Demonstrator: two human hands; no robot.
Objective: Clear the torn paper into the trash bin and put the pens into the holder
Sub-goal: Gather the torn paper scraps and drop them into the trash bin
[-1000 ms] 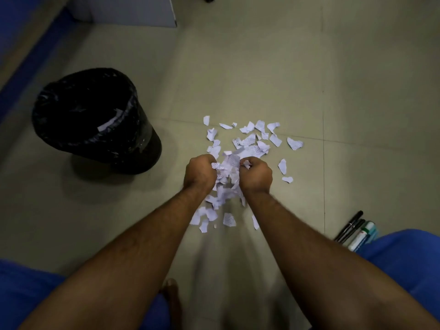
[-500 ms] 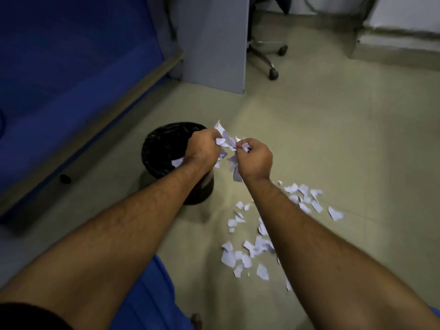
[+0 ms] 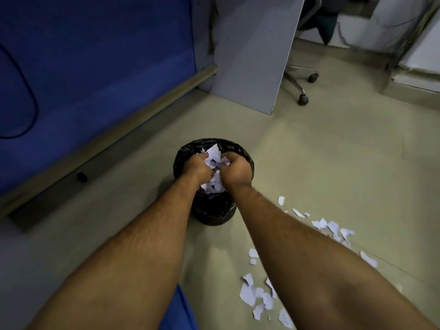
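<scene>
While both hands hang over the bin mouth, head view — only view:

- Left hand [image 3: 197, 166]: fingers curled round a wad of torn paper [image 3: 213, 155], held against the other hand.
- Right hand [image 3: 237, 169]: same, fingers curled on the wad's other side; hands approx. touching.
- Trash bin [image 3: 212, 210]: black liner, upright on floor, directly below the wad — release should call for no sideways travel, just opening the fingers. Some white scraps show inside, betw. the wrists.
- Loose scraps [image 3: 256, 294]: on floor, to the right of bin and nearer the person; right hand is nearer.
- Pens, holder: not in view.
- Est. progress: first load not yet dropped; more scraps left.
</scene>
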